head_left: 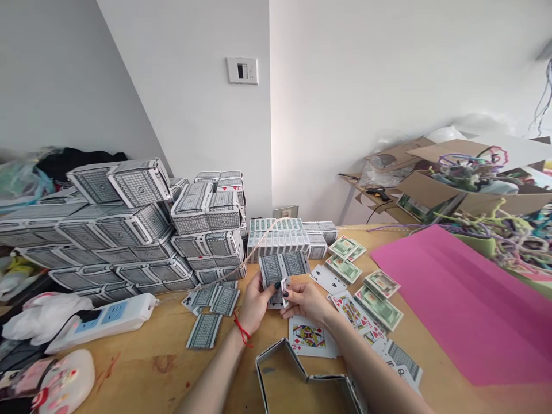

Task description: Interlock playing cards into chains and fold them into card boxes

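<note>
A grey-backed piece of joined playing cards [282, 267] is held up in front of me, over the middle of the table. My left hand [255, 299] grips its lower left side, thumb on top. From the right, my right hand [307, 300] pinches a small white-edged folded part at its bottom. Below my hands lies a face-up queen card [307, 333] on other cards. More face cards [354, 310] are spread under and beside my right forearm. Left of my left hand, several grey-backed cards [204, 332] lie on the wood. A card-edged frame [297, 362] stands between my forearms.
Tall stacks of card-built blocks [133, 224] rise at the left, with a lower block row [276, 236] by the wall. Green decks [379, 307] and a pink sheet [466, 310] lie right. A power strip [107, 322] sits left; a carton [495, 198] holds yarn.
</note>
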Tool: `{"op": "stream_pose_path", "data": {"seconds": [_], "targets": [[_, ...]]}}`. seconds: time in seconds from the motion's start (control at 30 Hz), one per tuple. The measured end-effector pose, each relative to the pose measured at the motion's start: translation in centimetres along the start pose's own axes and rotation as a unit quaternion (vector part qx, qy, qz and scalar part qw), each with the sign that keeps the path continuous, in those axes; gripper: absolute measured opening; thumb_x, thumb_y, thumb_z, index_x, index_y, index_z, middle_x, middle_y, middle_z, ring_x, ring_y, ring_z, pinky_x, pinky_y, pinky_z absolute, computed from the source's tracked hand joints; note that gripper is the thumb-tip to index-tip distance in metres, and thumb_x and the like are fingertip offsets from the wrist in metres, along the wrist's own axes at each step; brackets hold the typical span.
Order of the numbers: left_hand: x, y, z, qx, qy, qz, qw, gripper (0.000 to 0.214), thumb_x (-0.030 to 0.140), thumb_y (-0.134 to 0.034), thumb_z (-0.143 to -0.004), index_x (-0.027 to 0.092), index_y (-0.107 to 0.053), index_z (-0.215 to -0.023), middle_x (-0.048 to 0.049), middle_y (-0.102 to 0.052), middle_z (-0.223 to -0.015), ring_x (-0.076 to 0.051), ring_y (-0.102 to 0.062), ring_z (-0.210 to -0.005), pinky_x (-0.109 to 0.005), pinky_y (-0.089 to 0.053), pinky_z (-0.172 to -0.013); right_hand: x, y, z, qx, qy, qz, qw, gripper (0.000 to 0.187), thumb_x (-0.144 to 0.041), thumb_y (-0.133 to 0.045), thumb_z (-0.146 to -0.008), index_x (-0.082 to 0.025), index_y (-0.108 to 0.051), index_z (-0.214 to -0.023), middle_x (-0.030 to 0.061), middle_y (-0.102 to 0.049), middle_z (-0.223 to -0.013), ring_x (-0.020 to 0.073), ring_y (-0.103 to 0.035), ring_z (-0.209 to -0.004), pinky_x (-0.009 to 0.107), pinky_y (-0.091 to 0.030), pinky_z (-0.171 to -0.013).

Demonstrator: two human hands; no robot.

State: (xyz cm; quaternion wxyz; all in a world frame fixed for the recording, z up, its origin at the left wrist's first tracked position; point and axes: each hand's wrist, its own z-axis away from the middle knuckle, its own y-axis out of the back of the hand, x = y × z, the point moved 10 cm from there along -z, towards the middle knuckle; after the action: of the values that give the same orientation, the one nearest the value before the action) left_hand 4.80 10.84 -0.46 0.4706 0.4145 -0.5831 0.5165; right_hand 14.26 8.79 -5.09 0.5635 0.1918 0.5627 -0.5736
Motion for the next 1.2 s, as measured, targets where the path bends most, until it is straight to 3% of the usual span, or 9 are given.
{"op": "stream_pose_path", "data": {"seconds": [0.27, 0.33, 0.43, 0.7, 1.0, 1.2], "targets": [[0.2, -0.8, 0.3, -0.020, 0.005, -0.043, 0.999, 0.031, 0.023, -0.056, -0.071, 0.016, -0.057, -0.101, -0.0064, -0.066, -0.098, -0.021, -0.061, -0.088, -0.030, -0.048, -0.075, -1.3, 1.7, 0.2, 0.145, 0.073, 0.141, 0.977, 0.031, -0.042, -0.069, -0.061, -0.015, -0.057, -0.052, 0.0002, -0.062, -0.046, 0.0167, -0.060, -0.041, 0.026, -0.047, -0.039], [0.2, -1.0, 0.4, -0.023, 0.004, -0.047, 0.999, 0.033, 0.023, -0.060, -0.068, 0.016, -0.056, -0.100, -0.0064, -0.066, -0.097, -0.021, -0.061, -0.086, -0.030, -0.048, -0.075, -1.5, 1.7, 0.5, 0.161, 0.080, 0.172, 0.968, 0.028, -0.039, -0.067, -0.063, -0.017, -0.056, -0.051, -0.0007, -0.060, -0.044, 0.0174, -0.060, -0.040, 0.025, -0.046, -0.037], [0.3, -0.3, 0.4, 0.022, -0.002, -0.079, 0.997, 0.040, 0.019, -0.068, -0.060, 0.016, -0.056, -0.098, -0.0058, -0.067, -0.092, -0.020, -0.063, -0.084, -0.032, -0.049, -0.076, -1.9, 1.5, 0.8, 0.181, 0.099, 0.212, 0.955, 0.024, -0.034, -0.062, -0.066, -0.018, -0.054, -0.050, -0.0016, -0.059, -0.042, 0.0175, -0.061, -0.040, 0.023, -0.044, -0.036], [-0.6, 0.8, 0.1, 0.069, 0.012, -0.057, 0.996, 0.033, 0.016, -0.072, -0.055, 0.014, -0.059, -0.086, -0.0055, -0.069, -0.083, -0.020, -0.064, -0.074, -0.029, -0.050, -0.066, -2.1, 0.3, 1.1, 0.161, 0.158, 0.306, 0.925, 0.025, -0.032, -0.055, -0.073, -0.019, -0.052, -0.051, -0.0027, -0.055, -0.042, 0.0154, -0.058, -0.038, 0.021, -0.040, -0.035], [-0.7, 1.8, 0.3, 0.102, 0.003, -0.034, 0.994, 0.035, 0.016, -0.074, -0.052, 0.014, -0.061, -0.084, -0.0059, -0.071, -0.083, -0.021, -0.065, -0.075, -0.031, -0.050, -0.069, -4.6, -2.1, 2.4, 0.139, 0.264, 0.458, 0.838, 0.031, -0.029, -0.049, -0.081, -0.020, -0.056, -0.052, 0.0009, -0.060, -0.049, 0.0146, -0.056, -0.044, 0.022, -0.039, -0.046], [-0.5, 1.7, 0.5, 0.103, -0.010, -0.034, 0.994, 0.032, 0.020, -0.071, -0.058, 0.013, -0.062, -0.087, -0.0076, -0.070, -0.087, -0.022, -0.064, -0.080, -0.032, -0.049, -0.072, -5.3, -3.0, 3.0, 0.150, 0.281, 0.540, 0.779, 0.032, -0.024, -0.048, -0.082, -0.019, -0.053, -0.051, 0.0008, -0.059, -0.050, 0.0120, -0.051, -0.045, 0.020, -0.034, -0.047]]}}
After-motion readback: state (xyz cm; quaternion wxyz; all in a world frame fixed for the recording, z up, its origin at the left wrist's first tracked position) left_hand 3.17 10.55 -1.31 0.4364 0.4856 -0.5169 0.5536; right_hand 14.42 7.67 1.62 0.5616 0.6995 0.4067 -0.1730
